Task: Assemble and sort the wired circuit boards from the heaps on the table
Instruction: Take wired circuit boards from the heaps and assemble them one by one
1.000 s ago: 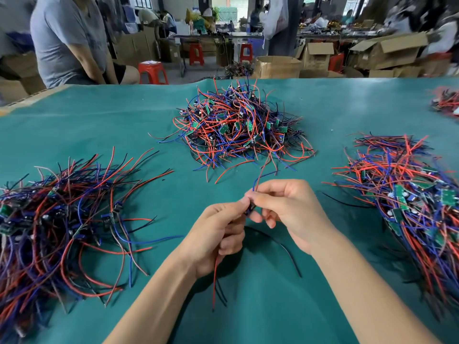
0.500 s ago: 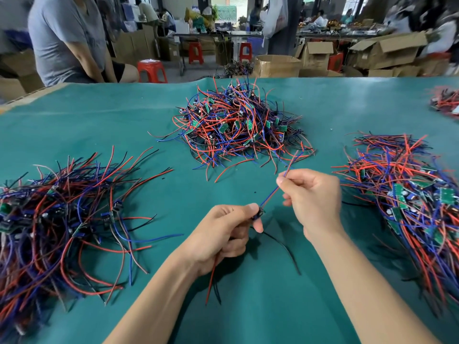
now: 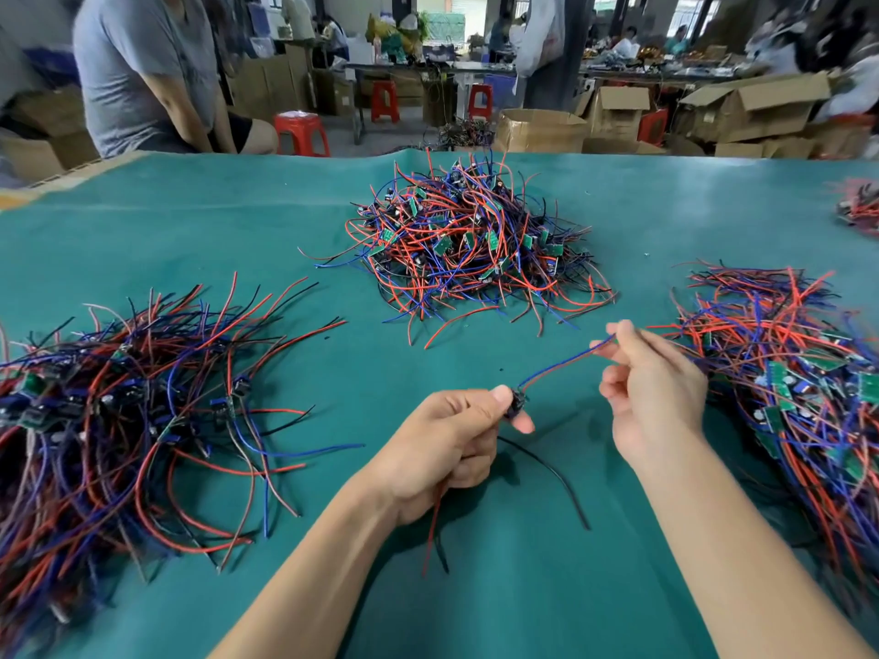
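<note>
Blue-red wires [image 3: 566, 363] stretch between right hand [image 3: 654, 397] pinch grip and left hand [image 3: 447, 435] pinching board [image 3: 516, 404].

Your left hand [image 3: 447, 444] and right hand [image 3: 654, 397] are bare: no gloves, rings or wrist straps. Both your forearms are uncovered to the frame's lower edge; no sleeve shows. Your fingernails are short and unpainted.

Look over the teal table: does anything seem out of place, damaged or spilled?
Nothing stands out. Three heaps of wired boards lie apart on the table. The left hand pinches a small board; the right hand pulls its wires straight.
</note>
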Motion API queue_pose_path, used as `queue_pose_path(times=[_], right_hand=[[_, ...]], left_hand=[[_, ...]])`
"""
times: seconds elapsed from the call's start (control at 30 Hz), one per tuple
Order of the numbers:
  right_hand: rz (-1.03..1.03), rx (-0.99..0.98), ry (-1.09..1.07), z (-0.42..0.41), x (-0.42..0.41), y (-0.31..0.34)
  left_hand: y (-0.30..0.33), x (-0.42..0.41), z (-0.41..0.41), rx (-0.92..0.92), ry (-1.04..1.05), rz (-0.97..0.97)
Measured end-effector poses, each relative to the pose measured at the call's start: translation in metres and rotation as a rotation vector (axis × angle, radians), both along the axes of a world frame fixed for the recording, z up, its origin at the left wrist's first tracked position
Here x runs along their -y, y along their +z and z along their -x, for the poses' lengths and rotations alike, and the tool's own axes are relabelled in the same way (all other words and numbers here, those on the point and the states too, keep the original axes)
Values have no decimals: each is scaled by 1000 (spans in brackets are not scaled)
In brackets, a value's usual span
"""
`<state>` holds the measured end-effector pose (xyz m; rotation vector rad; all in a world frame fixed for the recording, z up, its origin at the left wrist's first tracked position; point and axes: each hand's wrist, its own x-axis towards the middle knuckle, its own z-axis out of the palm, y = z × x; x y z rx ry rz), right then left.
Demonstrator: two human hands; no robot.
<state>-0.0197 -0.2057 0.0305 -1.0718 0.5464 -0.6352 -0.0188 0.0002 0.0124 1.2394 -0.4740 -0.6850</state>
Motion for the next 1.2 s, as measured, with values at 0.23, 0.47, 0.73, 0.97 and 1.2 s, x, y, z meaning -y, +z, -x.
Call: queue_pose_path(times=[0.23, 0.47, 0.73, 0.97, 1.2], right_hand=[[299, -117, 584, 6, -40, -8], [790, -64, 671, 13, -41, -3], [654, 75, 839, 15, -27, 7], [225, 5, 581, 12, -24, 15], [185, 7, 276, 6, -6, 9]], left_hand=[[-2, -2, -6, -88, 119, 110], [1, -1, -2, -10, 154, 8], [2, -5, -4, 2, 63, -17], [4, -3, 0, 40, -23, -33], [7, -3, 4, 138, -105, -127]])
